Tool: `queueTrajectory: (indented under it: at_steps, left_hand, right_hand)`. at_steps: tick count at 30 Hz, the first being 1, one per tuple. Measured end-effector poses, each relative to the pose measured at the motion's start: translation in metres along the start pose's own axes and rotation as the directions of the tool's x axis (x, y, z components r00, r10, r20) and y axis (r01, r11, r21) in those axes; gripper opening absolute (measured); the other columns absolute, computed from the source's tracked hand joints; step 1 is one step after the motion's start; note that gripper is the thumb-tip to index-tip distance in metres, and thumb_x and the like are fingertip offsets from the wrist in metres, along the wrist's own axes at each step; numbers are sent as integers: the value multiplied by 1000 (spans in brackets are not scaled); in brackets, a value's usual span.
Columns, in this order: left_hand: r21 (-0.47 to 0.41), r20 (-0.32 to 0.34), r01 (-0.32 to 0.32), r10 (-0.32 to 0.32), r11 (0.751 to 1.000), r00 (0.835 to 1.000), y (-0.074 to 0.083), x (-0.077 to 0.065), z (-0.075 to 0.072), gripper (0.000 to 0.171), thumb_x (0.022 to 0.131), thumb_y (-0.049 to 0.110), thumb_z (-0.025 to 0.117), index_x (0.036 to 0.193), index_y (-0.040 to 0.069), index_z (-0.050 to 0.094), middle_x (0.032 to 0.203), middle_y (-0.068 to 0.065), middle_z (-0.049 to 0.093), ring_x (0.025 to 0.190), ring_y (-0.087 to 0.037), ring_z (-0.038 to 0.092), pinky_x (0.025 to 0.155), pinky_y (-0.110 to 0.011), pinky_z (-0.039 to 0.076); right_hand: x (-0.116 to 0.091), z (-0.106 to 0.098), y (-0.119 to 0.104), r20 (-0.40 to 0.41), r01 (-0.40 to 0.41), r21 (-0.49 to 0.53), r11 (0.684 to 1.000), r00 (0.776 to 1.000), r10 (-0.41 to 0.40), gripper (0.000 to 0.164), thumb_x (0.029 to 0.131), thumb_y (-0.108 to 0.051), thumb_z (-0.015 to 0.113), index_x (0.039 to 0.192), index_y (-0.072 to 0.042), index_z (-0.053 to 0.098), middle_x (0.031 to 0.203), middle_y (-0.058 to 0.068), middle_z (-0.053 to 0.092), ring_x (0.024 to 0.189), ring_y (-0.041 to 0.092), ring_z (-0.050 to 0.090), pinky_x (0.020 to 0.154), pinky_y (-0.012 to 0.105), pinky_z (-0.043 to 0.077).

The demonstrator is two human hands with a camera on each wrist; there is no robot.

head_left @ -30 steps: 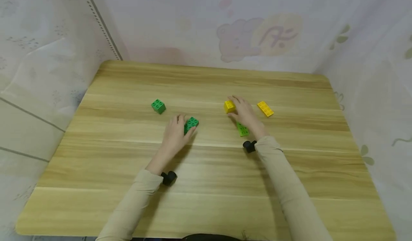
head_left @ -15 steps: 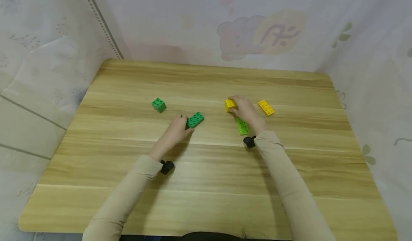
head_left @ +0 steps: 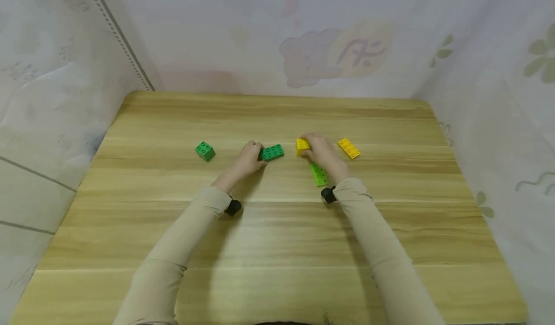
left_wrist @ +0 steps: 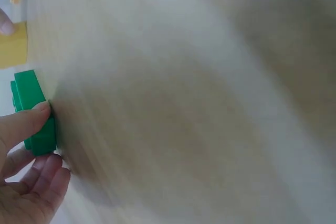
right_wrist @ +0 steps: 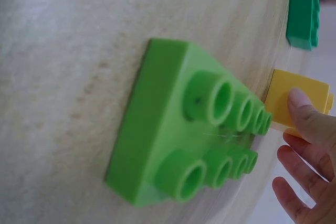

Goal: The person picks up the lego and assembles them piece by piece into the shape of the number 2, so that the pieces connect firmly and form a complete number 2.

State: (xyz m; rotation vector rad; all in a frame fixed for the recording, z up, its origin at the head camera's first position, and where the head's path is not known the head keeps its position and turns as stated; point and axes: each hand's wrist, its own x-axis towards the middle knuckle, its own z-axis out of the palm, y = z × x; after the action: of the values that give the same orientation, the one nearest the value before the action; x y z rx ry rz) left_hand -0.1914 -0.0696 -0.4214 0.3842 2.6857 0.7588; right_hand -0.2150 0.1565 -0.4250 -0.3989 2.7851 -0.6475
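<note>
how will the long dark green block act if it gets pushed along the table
The long dark green block is probably stiff: its edges look straight even where the left hand grips it. It should slide rather than roll, since its sides look flat, and seems unlikely to tip, being studs-up and longer than it is tall.

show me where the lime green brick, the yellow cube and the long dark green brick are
Lime green brick (right_wrist: 181, 132), right wrist view, studded face, between stud rows.
Yellow cube (right_wrist: 279, 98), right wrist view, side face.
Long dark green brick (head_left: 272, 152), head view, studded top.
</note>
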Motion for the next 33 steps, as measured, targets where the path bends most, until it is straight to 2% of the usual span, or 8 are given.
queueTrajectory:
  at_steps: [6, 11, 24, 33]
  left_hand:
    - [-13, 16, -23, 23, 1000, 1000, -3, 19, -4, 42, 85, 8, 62, 121, -9, 47, 116, -24, 48, 106, -31, 48, 95, -40, 43]
    - [-23, 41, -42, 42, 999, 998, 0, 30, -8, 44, 86, 6, 61, 124, -9, 46, 118, -24, 46, 107, -32, 48, 97, -40, 42]
    - [-30, 35, -102, 103, 994, 994, 7, 48, -9, 45, 86, 4, 61, 126, -9, 44, 119, -25, 45, 106, -33, 47, 98, -41, 41]
    - [-61, 27, -115, 116, 992, 993, 4, 53, -6, 45, 86, 5, 61, 126, -7, 45, 117, -24, 46, 106, -32, 46, 99, -42, 39]
  right_hand:
    - [0, 2, -4, 6, -24, 4, 1000, 1000, 24, 50, 87, -21, 61, 134, -12, 45, 140, 11, 42, 130, 27, 38, 110, 42, 30]
    - [0, 3, -7, 16, -51, 2, 999, 999, 51, 51, 87, -22, 60, 134, -14, 44, 141, 8, 42, 131, 26, 38, 110, 42, 30]
    - [1, 3, -4, -12, -49, -16, 999, 999, 48, 51, 86, -22, 62, 134, -13, 45, 138, 9, 46, 123, 26, 45, 105, 40, 37]
    - [1, 3, -3, -13, -42, -16, 999, 999, 41, 51, 86, -21, 62, 133, -13, 46, 137, 9, 46, 123, 26, 46, 104, 40, 38]
